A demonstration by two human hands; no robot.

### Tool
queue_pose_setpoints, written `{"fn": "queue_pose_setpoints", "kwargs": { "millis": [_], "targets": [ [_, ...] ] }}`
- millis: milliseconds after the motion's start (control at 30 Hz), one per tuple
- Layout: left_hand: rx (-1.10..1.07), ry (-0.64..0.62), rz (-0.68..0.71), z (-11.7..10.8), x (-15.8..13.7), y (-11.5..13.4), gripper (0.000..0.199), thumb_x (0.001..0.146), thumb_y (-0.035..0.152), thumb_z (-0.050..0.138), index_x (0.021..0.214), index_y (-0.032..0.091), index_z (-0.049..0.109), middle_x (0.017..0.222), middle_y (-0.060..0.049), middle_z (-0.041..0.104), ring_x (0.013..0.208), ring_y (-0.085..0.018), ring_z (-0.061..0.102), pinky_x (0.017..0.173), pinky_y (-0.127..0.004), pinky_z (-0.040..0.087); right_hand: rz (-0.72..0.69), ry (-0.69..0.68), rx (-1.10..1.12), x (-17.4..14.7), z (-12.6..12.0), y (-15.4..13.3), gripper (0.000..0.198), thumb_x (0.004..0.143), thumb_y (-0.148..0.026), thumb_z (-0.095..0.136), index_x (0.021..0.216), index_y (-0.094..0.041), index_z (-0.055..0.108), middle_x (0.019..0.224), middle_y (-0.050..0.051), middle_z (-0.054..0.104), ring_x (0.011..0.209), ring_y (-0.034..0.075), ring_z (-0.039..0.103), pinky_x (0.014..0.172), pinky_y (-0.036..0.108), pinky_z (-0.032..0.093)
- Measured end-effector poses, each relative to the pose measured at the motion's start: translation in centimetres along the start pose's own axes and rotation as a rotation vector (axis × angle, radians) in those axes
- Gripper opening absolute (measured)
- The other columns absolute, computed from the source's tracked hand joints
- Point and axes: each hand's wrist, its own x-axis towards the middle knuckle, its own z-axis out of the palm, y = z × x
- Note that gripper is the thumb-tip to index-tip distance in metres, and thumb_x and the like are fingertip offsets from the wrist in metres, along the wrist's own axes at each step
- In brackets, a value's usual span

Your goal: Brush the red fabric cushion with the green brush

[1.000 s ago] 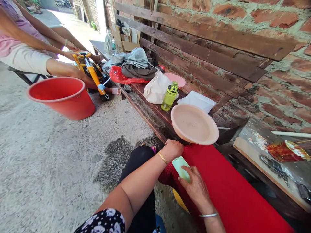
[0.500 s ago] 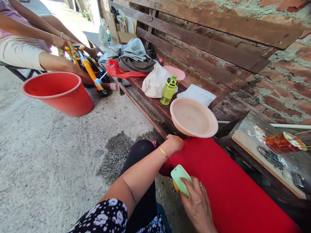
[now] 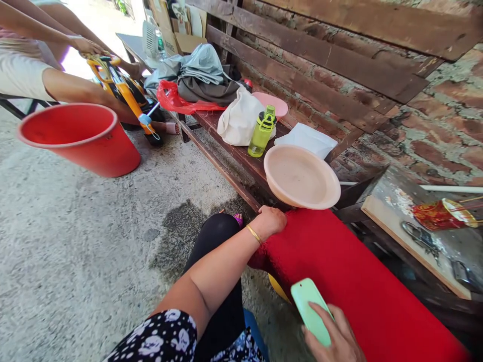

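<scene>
A long red cloth (image 3: 362, 261) lies stretched over a flat surface in front of me, wet-looking and darker along its near left edge. My left hand (image 3: 270, 220) is closed on the far left corner of this cloth, close to the basin; its fingertips are hidden. In my right hand (image 3: 334, 334) is a mint-green scrub brush (image 3: 311, 306), oblong with a small hole at one end. The brush is over the cloth's near edge, and its underside is out of sight. A pale pink basin (image 3: 302, 177) of cloudy water stands just beyond the cloth.
On the wooden bench (image 3: 215, 123) are a green bottle (image 3: 260, 134), a white bag (image 3: 239, 120) and folded clothes (image 3: 204, 75). A red tub (image 3: 86, 146) stands left, by a seated person (image 3: 71, 83). At right, a board (image 3: 415, 251) bears a padlock and red cup.
My right hand has moved the brush right and toward me along the cloth. My left hand keeps its grip at the corner. The view has shifted slightly.
</scene>
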Motion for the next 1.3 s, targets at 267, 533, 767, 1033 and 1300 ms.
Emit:
{"fn": "queue_pose_setpoints", "kwargs": {
  "millis": [267,533,767,1033,1300],
  "targets": [
    [-0.002,0.029,-0.007,0.2,0.2,-0.2,0.035,0.092,0.012,0.045,0.118,0.016,0.069,0.12,-0.02,0.069,0.111,-0.033,0.066,0.091,-0.054,0.05,0.066,-0.073,0.129,13.0,0.6,-4.5,0.043,0.087,-0.044,0.048,0.121,-0.026,0.066,0.11,0.009,0.057,0.1,0.026,0.061,0.087,0.038,0.052],
    [0.053,0.112,0.021,1.8,0.4,-0.8,0.038,0.095,0.014,0.038,0.119,0.012,0.067,0.117,-0.022,0.069,0.108,-0.035,0.066,0.088,-0.055,0.048,0.29,-0.106,0.178,10.9,-1.2,2.0,0.047,0.08,-0.05,0.049,0.114,-0.025,0.069,0.108,0.008,0.059,0.099,0.025,0.061,0.086,0.037,0.05],
    [0.084,0.046,0.033,1.4,-0.1,-0.1,0.041,0.094,0.012,0.036,0.123,0.013,0.066,0.12,-0.021,0.068,0.111,-0.033,0.064,0.09,-0.055,0.047,0.124,-0.124,0.193,15.0,0.1,-0.2,0.051,0.074,-0.04,0.048,0.118,-0.023,0.069,0.12,0.011,0.058,0.112,0.028,0.057,0.099,0.042,0.046],
    [0.107,0.106,0.061,1.7,-0.7,-0.4,0.036,0.093,0.012,0.04,0.118,0.01,0.067,0.113,-0.022,0.069,0.105,-0.034,0.067,0.086,-0.054,0.049,0.42,-0.148,0.053,7.7,-4.4,10.7,0.051,0.07,-0.055,0.052,0.107,-0.027,0.073,0.107,0.008,0.063,0.092,0.026,0.065,0.084,0.039,0.051],
    [0.069,0.054,0.045,2.7,0.3,-1.1,0.034,0.096,0.025,0.046,0.125,0.016,0.061,0.119,-0.02,0.068,0.11,-0.033,0.066,0.087,-0.05,0.053,0.27,-0.023,0.11,19.6,-0.6,2.5,0.046,0.084,-0.04,0.053,0.121,-0.019,0.067,0.111,0.011,0.058,0.105,0.025,0.058,0.095,0.039,0.046]
  ]
}}
